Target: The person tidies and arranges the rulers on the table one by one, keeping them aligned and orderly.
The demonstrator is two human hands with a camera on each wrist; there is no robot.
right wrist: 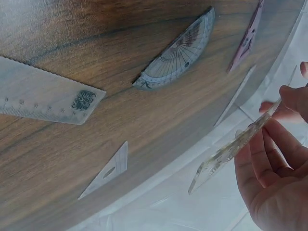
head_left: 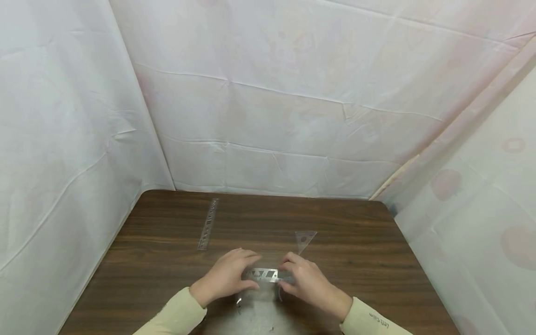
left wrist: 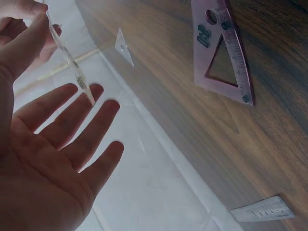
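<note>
Both hands hold a clear stencil ruler (head_left: pixel 268 275) just above the brown wooden table (head_left: pixel 360 223). My right hand (head_left: pixel 305 279) pinches its right end between thumb and fingers; in the right wrist view the ruler (right wrist: pixel 231 149) juts out from the right hand (right wrist: pixel 274 168). My left hand (head_left: pixel 228 277) is at the other end. In the left wrist view the left hand (left wrist: pixel 72 139) has its palm up and fingers straight and spread, and the ruler (left wrist: pixel 72 65), seen edge-on, reaches its fingertips.
On the table lie a long clear ruler (head_left: pixel 208 224), a small clear triangle (head_left: pixel 304 239), a pink set square (left wrist: pixel 221 53), a protractor (right wrist: pixel 178 53) and a wide clear ruler (right wrist: pixel 43 98). White sheets wall in three sides.
</note>
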